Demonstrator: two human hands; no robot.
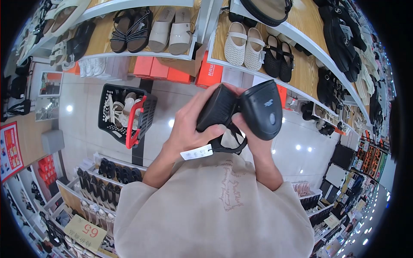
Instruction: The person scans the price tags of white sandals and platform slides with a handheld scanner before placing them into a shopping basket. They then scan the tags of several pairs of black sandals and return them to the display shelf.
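Observation:
Both hands are raised in front of my chest, close together, around black strappy footwear. My left hand (189,122) is closed on a thick-soled black shoe (216,107), its thumb along the lower edge. In my right hand (254,139) is a second black piece (261,111), smooth and rounded, with a pale mark and a grey oval; it looks like the other shoe, seen from its underside. The two pieces touch or nearly touch. A black strap (234,148) loops below them. From it hangs a white price tag (196,152), its print too small to read.
A black basket (147,109) with a red handle (134,122) holds light shoes on the tiled floor at left. Ahead, shelves carry white slides (170,32), woven cream shoes (244,45) and black sandals (278,58). Red shoeboxes (161,69) sit beneath. Low racks (101,189) flank me.

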